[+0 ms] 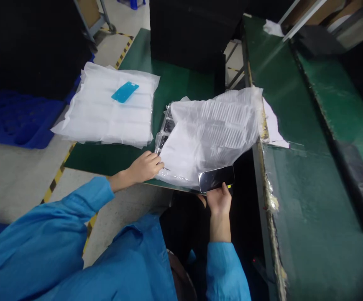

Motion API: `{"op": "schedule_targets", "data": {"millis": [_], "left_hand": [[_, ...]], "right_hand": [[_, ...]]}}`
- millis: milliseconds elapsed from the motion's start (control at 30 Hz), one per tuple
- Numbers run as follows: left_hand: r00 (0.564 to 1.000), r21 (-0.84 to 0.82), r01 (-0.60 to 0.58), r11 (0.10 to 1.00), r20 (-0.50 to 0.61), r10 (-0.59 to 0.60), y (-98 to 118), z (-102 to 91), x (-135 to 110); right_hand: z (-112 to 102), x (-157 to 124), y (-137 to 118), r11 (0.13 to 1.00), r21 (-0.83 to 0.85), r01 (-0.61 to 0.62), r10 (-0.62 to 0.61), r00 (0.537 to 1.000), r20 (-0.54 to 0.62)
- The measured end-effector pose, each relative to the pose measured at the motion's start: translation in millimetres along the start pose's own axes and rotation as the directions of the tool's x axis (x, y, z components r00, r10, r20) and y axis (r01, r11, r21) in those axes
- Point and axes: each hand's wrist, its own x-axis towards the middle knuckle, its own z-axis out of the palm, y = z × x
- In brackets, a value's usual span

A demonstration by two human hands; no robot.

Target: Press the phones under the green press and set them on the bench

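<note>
My right hand (219, 200) holds a black, glossy, phone-shaped panel (216, 179) near the front edge of the green table, the thumb on its lower edge. Closed fingers of my left hand (146, 166) pinch the near left corner of a thin white packing sheet (197, 133). Beneath that sheet lies a clear plastic tray (160, 142). Dark pieces show in its compartments along the left side; the rest is covered. Whether my left fingers also grip the tray rim, I cannot tell.
Left of the tray lies a stack of white packing sheets (106, 113) with a blue phone-shaped film (125, 92) on top. A large black box (194, 33) stands behind on the green table (181, 81). To the right runs a green workbench (297, 184) with a worn edge. A blue pallet (21, 117) sits on the floor.
</note>
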Motion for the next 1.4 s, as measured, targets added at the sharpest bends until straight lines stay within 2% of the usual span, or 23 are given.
{"op": "schedule_targets", "data": {"millis": [100,200,300,433,533,633,767,900,967,1033,1167,1300,1400], "left_hand": [[1.000,0.009,0.001,1.000,0.005,-0.001,7,-6.5,-26],[0.999,-0.014,0.035,0.999,0.026,-0.035,15,8.7,-39],[0.993,-0.059,0.115,0.992,0.029,-0.113,22,20.9,-49],[0.972,-0.146,0.232,0.962,0.010,-0.233,23,15.7,-56],[0.957,-0.195,0.288,0.937,0.021,-0.290,12,11.5,-37],[0.973,-0.255,0.228,0.940,0.100,-0.208,-6,18.2,-1],[0.973,-0.342,0.101,0.934,0.229,-0.021,-24,28.6,36],[0.959,-0.332,0.085,0.940,0.283,0.013,-27,28.2,41],[0.956,-0.301,0.110,0.947,0.291,-0.019,-27,27.8,38],[0.953,-0.273,0.133,0.953,0.298,-0.048,-28,28.6,35],[0.943,-0.253,0.127,0.959,0.331,-0.037,-31,31.8,30],[0.930,-0.213,0.137,0.967,0.365,-0.051,-36,35.3,31],[0.925,-0.160,0.139,0.977,0.373,-0.071,-36,35.4,32]], "right_hand": [[5,-9,-2,0.998,0.048,0.042,-0.040,0.998,-0.041],[19,-26,7,0.996,0.079,0.028,-0.026,0.999,-0.027],[41,-41,34,0.999,0.030,-0.039,0.041,0.997,-0.059],[66,-45,86,0.988,-0.035,-0.149,0.146,0.987,-0.075],[73,-36,110,0.981,-0.055,-0.186,0.183,0.981,-0.057],[73,-26,117,0.970,-0.139,-0.200,0.194,0.979,-0.059],[72,-16,109,0.911,-0.314,-0.268,0.260,0.963,-0.067],[71,-16,92,0.878,-0.357,-0.318,0.342,0.940,0.002],[61,-21,80,0.858,-0.424,-0.290,0.358,0.930,0.087],[41,-29,67,0.847,-0.478,-0.233,0.337,0.930,0.144],[-19,-56,52,0.895,-0.431,-0.111,0.216,0.955,0.203],[-76,-89,55,0.933,-0.360,-0.021,0.121,0.959,0.257],[-102,-118,65,0.945,-0.326,0.026,0.064,0.963,0.261]]}}
